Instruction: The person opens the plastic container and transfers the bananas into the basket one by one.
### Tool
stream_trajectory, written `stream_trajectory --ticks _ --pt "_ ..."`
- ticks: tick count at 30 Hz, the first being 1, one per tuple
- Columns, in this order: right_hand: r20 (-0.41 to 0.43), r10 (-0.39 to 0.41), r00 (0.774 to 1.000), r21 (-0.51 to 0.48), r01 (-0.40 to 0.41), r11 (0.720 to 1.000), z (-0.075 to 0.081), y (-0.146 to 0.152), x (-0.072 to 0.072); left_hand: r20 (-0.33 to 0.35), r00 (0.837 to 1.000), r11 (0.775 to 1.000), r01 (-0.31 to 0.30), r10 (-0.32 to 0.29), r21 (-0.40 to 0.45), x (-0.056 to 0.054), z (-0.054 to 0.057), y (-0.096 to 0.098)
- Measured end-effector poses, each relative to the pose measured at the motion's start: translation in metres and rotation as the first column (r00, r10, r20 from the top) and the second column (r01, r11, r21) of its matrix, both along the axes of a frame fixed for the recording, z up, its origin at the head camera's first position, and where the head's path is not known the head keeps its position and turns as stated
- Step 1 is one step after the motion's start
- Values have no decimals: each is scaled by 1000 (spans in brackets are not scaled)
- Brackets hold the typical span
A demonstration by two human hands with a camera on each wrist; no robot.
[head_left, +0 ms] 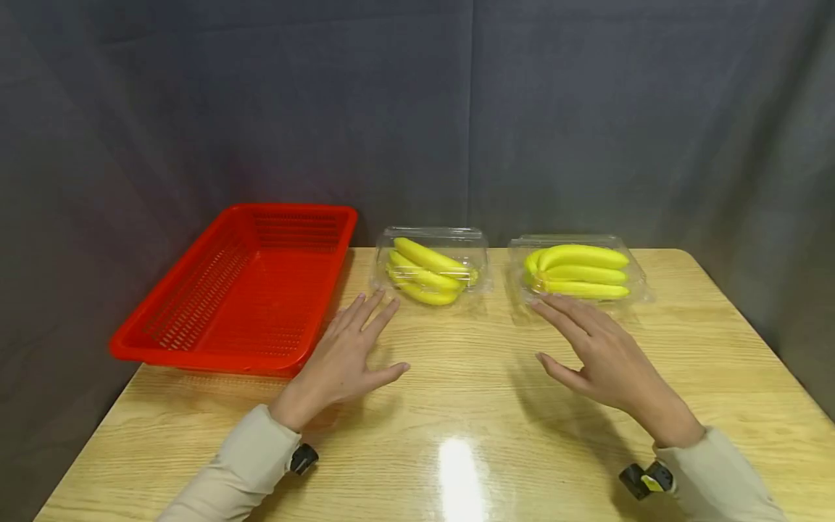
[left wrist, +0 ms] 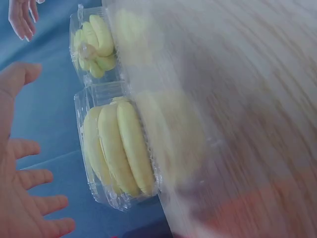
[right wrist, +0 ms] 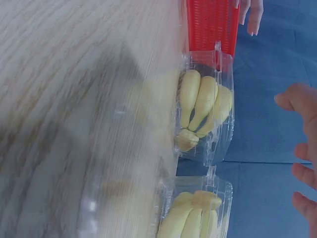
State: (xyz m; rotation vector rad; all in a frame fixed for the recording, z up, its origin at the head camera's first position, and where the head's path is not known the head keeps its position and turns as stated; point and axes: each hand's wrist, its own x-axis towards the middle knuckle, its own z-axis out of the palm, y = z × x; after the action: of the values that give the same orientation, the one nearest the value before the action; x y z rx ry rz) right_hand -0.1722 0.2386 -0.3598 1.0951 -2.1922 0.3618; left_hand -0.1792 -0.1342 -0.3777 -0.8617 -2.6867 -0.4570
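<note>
Nothing looks begun from here: the left hand (head_left: pixel 342 359) and right hand (head_left: pixel 605 355) spread, holding nothing, while the nearer banana clamshell (head_left: pixel 431 268) and farther banana clamshell (head_left: pixel 578 270) await handling, right of the red basket (head_left: pixel 209 359).

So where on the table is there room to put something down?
Bare table lies between the left hand and right hand, and right of the right banana box. Crowded: the narrow gap between the red basket and left banana box.
</note>
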Motion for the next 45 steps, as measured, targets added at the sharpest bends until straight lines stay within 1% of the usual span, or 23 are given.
stream_trajectory --ticks 2,5,9,11,16,21,25,30,33,37,41,45 --pt "-8 -6 1000 -21 6 1000 0 -2 0 -20 1000 1000 1 -1 12 -1 -1 0" --pt "-17 -24 1000 -46 23 999 0 -4 0 -79 997 999 4 -1 33 -3 -1 2" --pt "-15 -51 999 -59 50 997 1 -7 0 -165 986 998 5 4 55 -7 -1 3" --pt "-22 -57 998 -72 55 996 1 -9 -1 -192 981 998 4 8 60 -8 -1 4" --pt "-35 -70 997 -99 67 993 0 -14 -3 -211 977 998 -12 24 58 -8 0 5" --pt "-26 -88 996 -104 85 991 0 -17 -8 -238 970 998 -28 40 53 -9 3 7" --pt "-24 -96 995 -100 93 991 2 -18 -12 -277 960 998 -35 48 50 -10 5 9" --pt "-34 -98 995 -104 94 990 3 -21 -16 -323 943 997 -68 76 37 -12 6 12" --pt "-38 -99 994 -120 94 988 2 -24 -17 -354 931 996 -78 86 37 -13 7 14" --pt "-59 -96 994 -156 86 984 0 -27 -19 -380 920 995 -80 94 53 -16 9 17" --pt "-77 -89 993 -177 74 982 0 -32 -23 -391 914 993 -92 113 70 -21 9 18" --pt "-70 -95 993 -147 84 986 -1 -36 -27 -394 910 991 -107 128 77 -24 9 18"
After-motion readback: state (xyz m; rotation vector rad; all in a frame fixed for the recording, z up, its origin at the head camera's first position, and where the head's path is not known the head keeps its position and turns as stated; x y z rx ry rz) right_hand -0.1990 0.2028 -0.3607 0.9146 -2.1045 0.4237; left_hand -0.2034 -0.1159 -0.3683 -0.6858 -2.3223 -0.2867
